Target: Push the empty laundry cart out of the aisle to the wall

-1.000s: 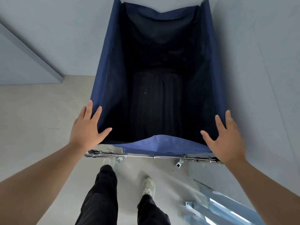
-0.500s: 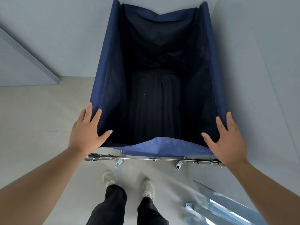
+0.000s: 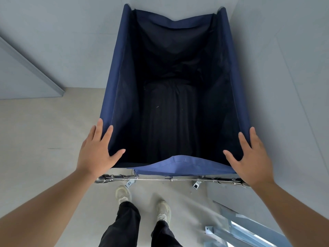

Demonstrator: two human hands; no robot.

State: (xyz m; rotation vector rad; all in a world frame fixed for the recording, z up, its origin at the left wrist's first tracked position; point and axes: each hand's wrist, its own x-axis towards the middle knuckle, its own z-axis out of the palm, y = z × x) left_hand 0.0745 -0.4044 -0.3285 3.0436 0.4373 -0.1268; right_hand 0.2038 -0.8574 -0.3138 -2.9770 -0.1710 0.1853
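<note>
The laundry cart [image 3: 114,86] is a deep navy fabric bin on a metal frame, and its dark inside holds nothing. The far end stands in a corner against the grey wall [image 3: 71,41]. My left hand [image 3: 96,154] lies over the near left corner with fingers outside the cloth and thumb inside. On the near right corner my right hand [image 3: 252,157] holds the same way. A chrome bar [image 3: 169,179] of the frame runs below the near rim between my wrists.
A second grey wall [image 3: 284,86] runs close along the cart's right side. A pale metal frame [image 3: 240,234] lies on the floor at the lower right. My feet [image 3: 122,193] stand just behind the cart. Beige floor spreads out to the left.
My forward left leg has drawn back, and both feet now stand side by side. The cart and both hands sit slightly lower in view, otherwise unchanged.
</note>
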